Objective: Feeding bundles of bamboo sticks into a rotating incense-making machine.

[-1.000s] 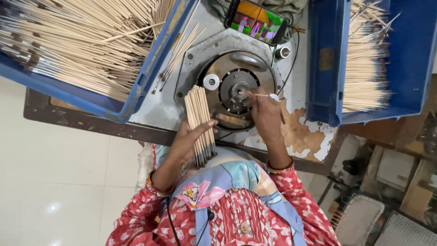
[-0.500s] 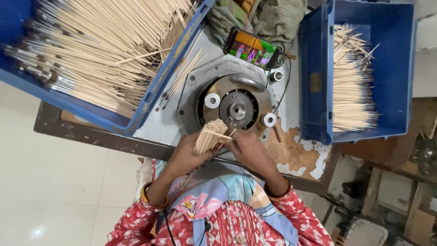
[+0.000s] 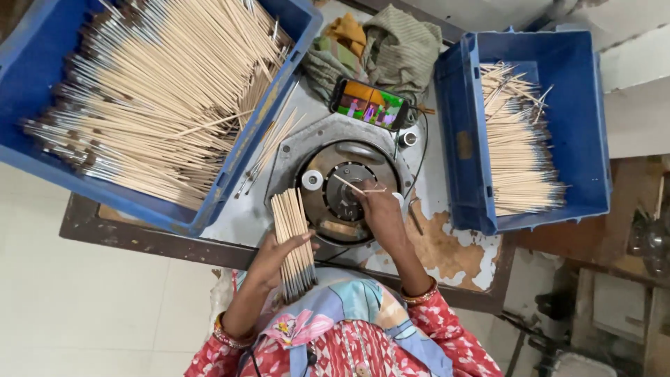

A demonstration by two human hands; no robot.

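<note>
Feeding sticks one at a time, right fingers way too close to the hub

From my remote seat, left to right: big blue crate (image 3: 42, 132) heaped with sticks, then the left hand (image 3: 276, 255) closed around a stick bundle (image 3: 293, 241) at the near edge of the surface (image 3: 447, 244). The right hand (image 3: 380, 209) pinches a single stick (image 3: 352, 187) over the round machine (image 3: 349, 192). I reckon a slip could jam the stick, catch fingers, or fan that bundle out.

blue crates (image 3: 590, 139): 2 | phone (image 3: 369, 104): 1 | hands (image 3: 380, 209): 2 | held stick bundle (image 3: 293, 241): 1 | round machine (image 3: 345, 192): 1
</note>
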